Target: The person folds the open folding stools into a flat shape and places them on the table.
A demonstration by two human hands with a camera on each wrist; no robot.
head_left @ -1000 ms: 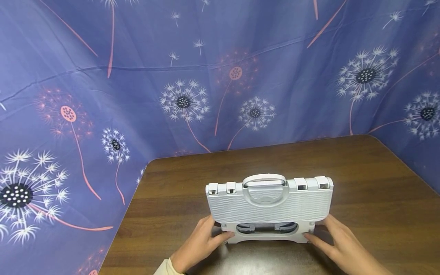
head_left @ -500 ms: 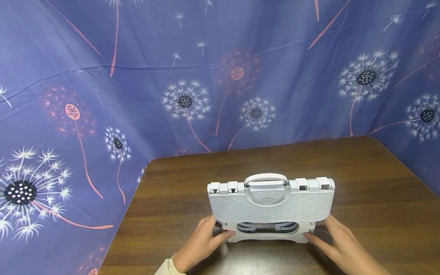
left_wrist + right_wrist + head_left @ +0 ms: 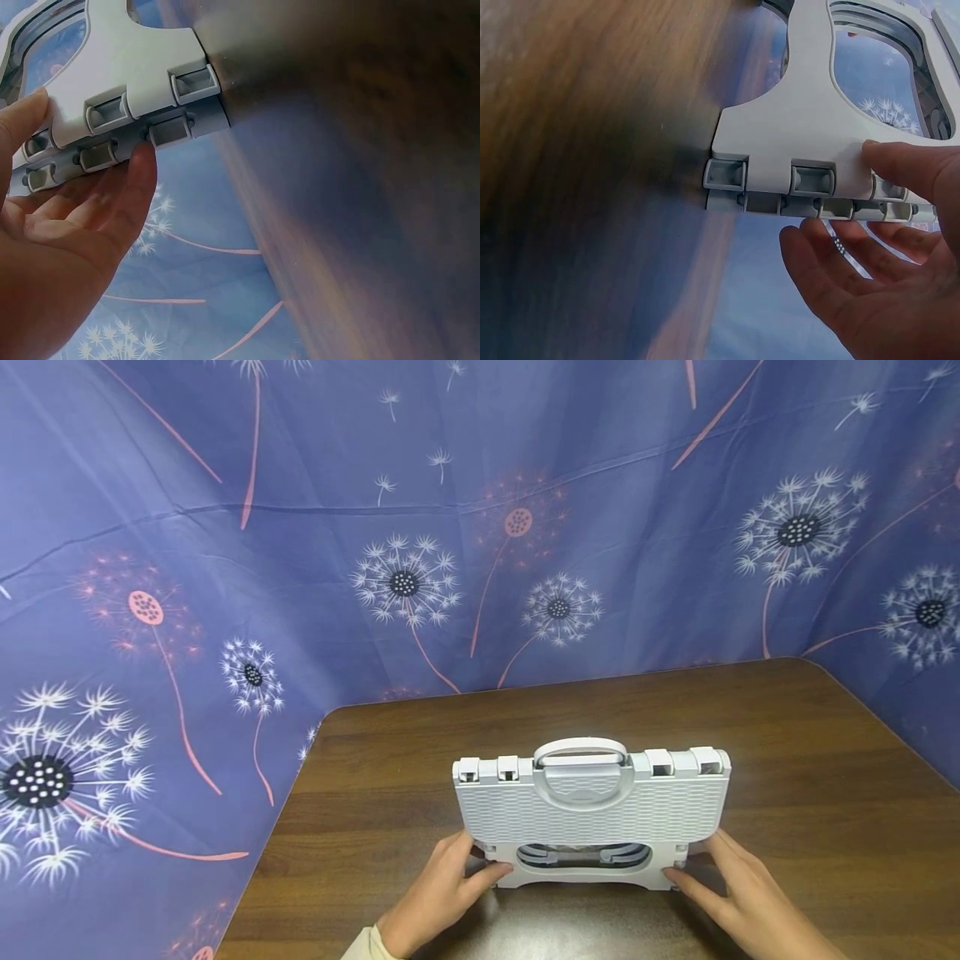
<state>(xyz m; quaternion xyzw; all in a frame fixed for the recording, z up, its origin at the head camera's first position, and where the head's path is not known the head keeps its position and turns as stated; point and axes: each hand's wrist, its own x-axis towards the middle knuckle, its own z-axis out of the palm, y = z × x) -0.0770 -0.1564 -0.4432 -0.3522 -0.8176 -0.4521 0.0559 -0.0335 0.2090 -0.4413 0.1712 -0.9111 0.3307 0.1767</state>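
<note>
A white plastic folding step stool (image 3: 517, 814) stands in the lower middle of the head view, its wavy-textured panel facing me. On its top edge is a curved carry handle (image 3: 579, 745), and low down there is an oval opening. My left hand (image 3: 435, 889) holds the lower left side, thumb on the front and fingers behind. Opposite it, my right hand (image 3: 746, 897) holds the lower right side the same way. Both wrist views show hinged side edges, with the left thumb (image 3: 30, 116) and right thumb (image 3: 900, 161) on the white leg panel.
A brown wood-grain table (image 3: 360, 810) lies under the stool. Behind it and to both sides hangs a blue cloth (image 3: 315, 577) printed with dandelions. A pale sleeve (image 3: 367, 945) covers the left wrist.
</note>
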